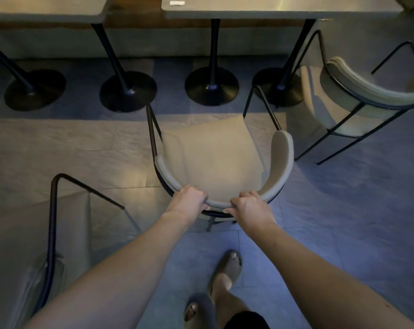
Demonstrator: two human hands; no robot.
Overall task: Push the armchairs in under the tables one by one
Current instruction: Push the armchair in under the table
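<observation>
Dim lighting is blurring detail. The left armchair (pixel 51 233) is being cut off by the frame edge; only its dark metal frame and pale seat are showing. The centre armchair (pixel 215 157) is standing on the tiled floor (pixel 343 210), its beige padded seat facing the right table (pixel 282 8), short of the table's black pedestal bases (pixel 212 86). The left hand (pixel 189 200) and right hand (pixel 248 205) are both gripping its curved backrest, fingers curling over the rim. Another armchair (pixel 358 96) is sitting angled at right.

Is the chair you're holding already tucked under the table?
No, the armchair held by the left hand and right hand stands on open floor, short of the table.
</observation>
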